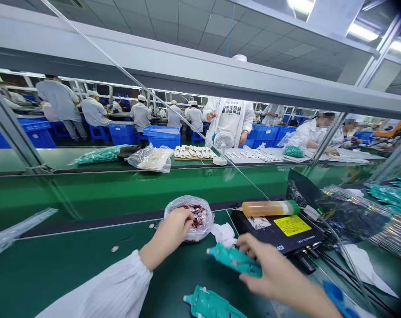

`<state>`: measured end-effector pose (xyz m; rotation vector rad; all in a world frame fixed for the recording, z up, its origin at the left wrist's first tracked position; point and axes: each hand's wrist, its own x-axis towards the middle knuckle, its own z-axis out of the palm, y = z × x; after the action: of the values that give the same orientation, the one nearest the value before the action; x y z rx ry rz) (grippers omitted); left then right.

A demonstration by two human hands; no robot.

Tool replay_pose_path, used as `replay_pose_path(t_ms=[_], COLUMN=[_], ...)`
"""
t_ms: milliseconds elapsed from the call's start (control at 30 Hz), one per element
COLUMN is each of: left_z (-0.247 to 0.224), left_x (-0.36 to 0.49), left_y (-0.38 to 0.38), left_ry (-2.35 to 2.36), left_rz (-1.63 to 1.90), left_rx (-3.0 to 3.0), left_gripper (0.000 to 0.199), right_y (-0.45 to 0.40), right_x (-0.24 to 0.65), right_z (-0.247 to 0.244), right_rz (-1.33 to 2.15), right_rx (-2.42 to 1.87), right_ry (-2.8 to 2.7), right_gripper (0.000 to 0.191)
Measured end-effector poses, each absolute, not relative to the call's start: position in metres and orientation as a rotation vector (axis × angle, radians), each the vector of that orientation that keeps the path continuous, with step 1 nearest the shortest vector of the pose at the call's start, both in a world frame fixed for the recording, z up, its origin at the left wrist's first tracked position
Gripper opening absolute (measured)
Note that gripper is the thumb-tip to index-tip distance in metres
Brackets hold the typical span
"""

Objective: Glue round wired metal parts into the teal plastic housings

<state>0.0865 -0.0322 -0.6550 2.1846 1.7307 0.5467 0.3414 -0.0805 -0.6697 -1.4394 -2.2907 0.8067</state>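
Teal casing (235,260), at 5 o'clock, is clamped by the right hand (273,269) around its body, leaving its tip free; parts bag (205,232), at 6, is reached by the left hand (169,232), finger closure unclear.

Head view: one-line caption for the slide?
Left hand in a bag of small parts, right hand holding a teal shell over the green bench.
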Motion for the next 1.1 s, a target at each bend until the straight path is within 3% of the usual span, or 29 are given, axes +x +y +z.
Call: replay_pose_path(t_ms=[100,200,500,667,833,1100], left_z=[-0.666,-0.674,-0.68,-0.689,-0.691,-0.67], left_x=[0.083,0.087,0.09,0.093,0.098,0.096], left_y=[-0.01,0.006,0.012,0.009,0.009,0.006], left_ry=[1.805,1.807,1.837,1.879,1.822,1.881], left_rz=[0.478,0.395,0.213,0.183,0.213,0.435], left_rx=[2.248,2.313,2.468,2.564,2.666,2.541], left_gripper=[0.01,0.02,0.024,0.024,0.025,0.017], right_y=[-0.04,0.017,0.11,0.092,0.022,-0.055], right_x=[0.324,0.288,0.211,0.207,0.236,0.296], right_z=[-0.623,-0.596,-0.621,-0.609,-0.6,-0.644], right_rz=[0.543,0.362,0.298,0.315,0.468,0.811], right_rx=[-1.588,-1.865,-2.059,-1.85,-1.445,-1.182], right_ry=[-2.282,-2.199,-1.948,-2.047,-2.294,-2.16], right_gripper=[0.032,0.033,0.035,0.03,0.02,0.02])
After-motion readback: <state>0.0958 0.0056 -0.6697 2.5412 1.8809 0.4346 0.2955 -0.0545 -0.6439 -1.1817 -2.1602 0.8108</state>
